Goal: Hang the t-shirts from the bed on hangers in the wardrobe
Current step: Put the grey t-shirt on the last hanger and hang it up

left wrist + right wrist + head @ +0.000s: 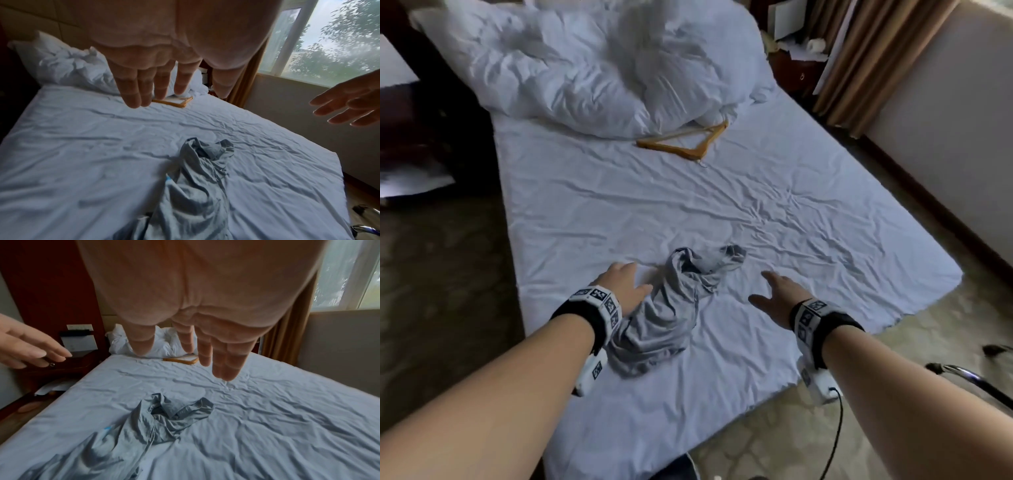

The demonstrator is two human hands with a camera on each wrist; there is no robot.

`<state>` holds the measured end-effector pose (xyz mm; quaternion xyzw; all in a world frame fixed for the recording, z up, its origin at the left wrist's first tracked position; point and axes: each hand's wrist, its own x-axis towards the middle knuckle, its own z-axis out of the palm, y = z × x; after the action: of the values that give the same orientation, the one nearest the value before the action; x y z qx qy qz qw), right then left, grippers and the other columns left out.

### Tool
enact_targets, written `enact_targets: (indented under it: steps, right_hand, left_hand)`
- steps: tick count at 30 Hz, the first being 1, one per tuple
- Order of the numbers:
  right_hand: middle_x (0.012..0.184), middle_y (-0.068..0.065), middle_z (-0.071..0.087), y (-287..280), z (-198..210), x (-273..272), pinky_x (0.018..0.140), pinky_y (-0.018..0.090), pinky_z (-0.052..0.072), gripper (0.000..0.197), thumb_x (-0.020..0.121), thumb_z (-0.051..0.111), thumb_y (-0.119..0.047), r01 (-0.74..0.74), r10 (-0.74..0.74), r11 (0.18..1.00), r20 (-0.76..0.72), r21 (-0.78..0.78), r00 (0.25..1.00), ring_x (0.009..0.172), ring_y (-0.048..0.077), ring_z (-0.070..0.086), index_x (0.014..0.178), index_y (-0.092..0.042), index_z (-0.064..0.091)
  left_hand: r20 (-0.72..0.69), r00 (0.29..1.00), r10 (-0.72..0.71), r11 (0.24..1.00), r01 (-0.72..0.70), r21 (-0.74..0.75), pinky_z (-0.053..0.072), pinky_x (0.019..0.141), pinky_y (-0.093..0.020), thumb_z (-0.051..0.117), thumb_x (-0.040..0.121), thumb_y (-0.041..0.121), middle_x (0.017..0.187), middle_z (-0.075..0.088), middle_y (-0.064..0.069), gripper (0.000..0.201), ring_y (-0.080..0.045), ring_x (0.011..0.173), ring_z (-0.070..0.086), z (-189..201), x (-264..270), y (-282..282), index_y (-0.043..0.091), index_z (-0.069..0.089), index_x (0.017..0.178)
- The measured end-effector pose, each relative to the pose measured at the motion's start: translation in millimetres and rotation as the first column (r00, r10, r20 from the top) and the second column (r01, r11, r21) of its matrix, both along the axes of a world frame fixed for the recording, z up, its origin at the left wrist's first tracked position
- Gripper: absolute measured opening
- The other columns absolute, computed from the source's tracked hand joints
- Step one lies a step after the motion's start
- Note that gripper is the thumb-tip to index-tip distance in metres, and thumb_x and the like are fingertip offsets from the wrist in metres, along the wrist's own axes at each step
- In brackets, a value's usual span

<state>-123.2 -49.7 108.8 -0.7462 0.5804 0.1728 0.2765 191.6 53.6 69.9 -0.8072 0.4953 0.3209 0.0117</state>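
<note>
Head view: left hand [625, 286] and right hand [779, 291] flank crumpled t-shirt [674, 308]

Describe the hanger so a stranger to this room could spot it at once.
Start at the bed with its wrinkled white sheet, then look to the far end where the crumpled white duvet is heaped. The wooden hanger lies flat at the duvet's near edge. It is the only tan, rigid, triangular thing there; the grey t-shirt lies crumpled much nearer.
</note>
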Motion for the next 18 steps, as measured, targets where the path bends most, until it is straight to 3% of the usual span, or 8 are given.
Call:
enact_targets:
  steps: [4,8,10,14,18]
  right_hand:
    - [0.156,0.009,0.047,-24.8,-54.5,18.9,0.111,0.037,0.041,0.070,0.101,0.055,-0.051,0.048,-0.048,0.990,-0.002,0.130,0.999,0.137,0.029,0.050,0.159,-0.020,0.031]
    - [0.148,0.005,0.056,-40.0,-107.5,34.6,0.105,0.031,0.043,0.064,0.100,0.058,-0.050,0.038,-0.036,0.972,-0.015,0.230,0.999,0.132,0.026,0.055,0.154,-0.022,0.041]
    - [0.148,0.004,0.057,-51.1,-130.3,43.5,0.105,0.030,0.042,0.061,0.100,0.058,-0.049,0.018,-0.013,0.961,-0.018,0.275,1.000,0.133,0.024,0.055,0.153,-0.021,0.045]
    - [0.145,0.005,0.060,-72.0,-173.8,59.6,0.108,0.033,0.044,0.058,0.100,0.059,-0.049,0.000,0.004,0.929,-0.012,0.371,1.000,0.129,0.025,0.058,0.149,-0.019,0.049]
    - [0.133,0.004,0.067,-80.5,-212.5,70.7,0.101,0.033,0.049,0.053,0.095,0.063,-0.053,0.033,-0.055,0.900,0.037,0.434,0.998,0.115,0.025,0.066,0.138,-0.021,0.060]
  left_hand:
    - [-0.051,0.997,0.060,0.995,-0.056,0.077,0.044,0.110,-0.044,0.053,0.103,0.045,0.157,0.038,-0.013,0.058,-0.035,0.136,0.049,-43.2,-1.9,-9.0,0.014,0.042,0.151]
    - [-0.069,0.987,0.143,0.974,-0.127,0.190,0.042,0.112,-0.044,0.056,0.101,0.046,0.158,0.037,-0.012,0.062,-0.034,0.139,0.046,-87.1,-0.9,-7.6,0.019,0.039,0.154]
    - [-0.076,0.975,0.207,0.957,-0.186,0.224,0.046,0.107,-0.044,0.058,0.099,0.047,0.152,0.044,-0.013,0.058,-0.035,0.132,0.051,-105.3,-2.7,-8.3,0.017,0.046,0.147]
    - [-0.096,0.933,0.348,0.909,-0.310,0.278,0.042,0.111,-0.040,0.064,0.097,0.044,0.153,0.045,-0.014,0.066,-0.033,0.136,0.049,-129.9,-20.5,-8.6,0.014,0.043,0.152]
    - [-0.105,0.870,0.481,0.854,-0.438,0.281,0.045,0.105,-0.041,0.072,0.091,0.034,0.137,0.061,-0.018,0.056,-0.036,0.128,0.056,-152.0,-44.1,-9.0,0.012,0.054,0.140]
